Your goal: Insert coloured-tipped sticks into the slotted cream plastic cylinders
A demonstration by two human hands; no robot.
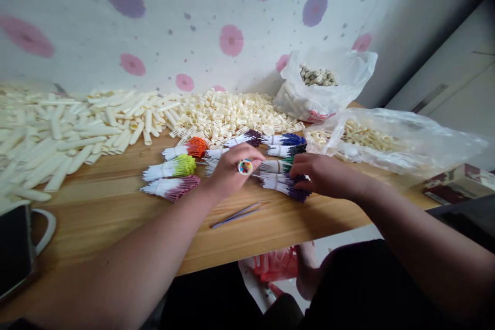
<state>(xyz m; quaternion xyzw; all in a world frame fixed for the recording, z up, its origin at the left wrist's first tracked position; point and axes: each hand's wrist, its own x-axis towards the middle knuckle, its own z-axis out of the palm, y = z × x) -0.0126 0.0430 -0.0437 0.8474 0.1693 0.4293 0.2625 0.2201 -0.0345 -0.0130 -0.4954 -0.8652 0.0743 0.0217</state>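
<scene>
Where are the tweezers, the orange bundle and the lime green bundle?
Tweezers (227, 221): head view, on one arm.
Orange bundle (197, 146): head view, on its orange ends.
Lime green bundle (184, 165): head view, on its green ends.

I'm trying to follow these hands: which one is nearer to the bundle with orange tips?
Left. The left hand is just right of the orange-tipped bundle, holding a pale tube. The right hand is farther right, by a purple-tipped bundle.

I register the tweezers (235, 216) before the stick bundles (274, 180). Relative to these bundles, I find tubes (77, 136) left, the carton (460, 184) right.
</scene>
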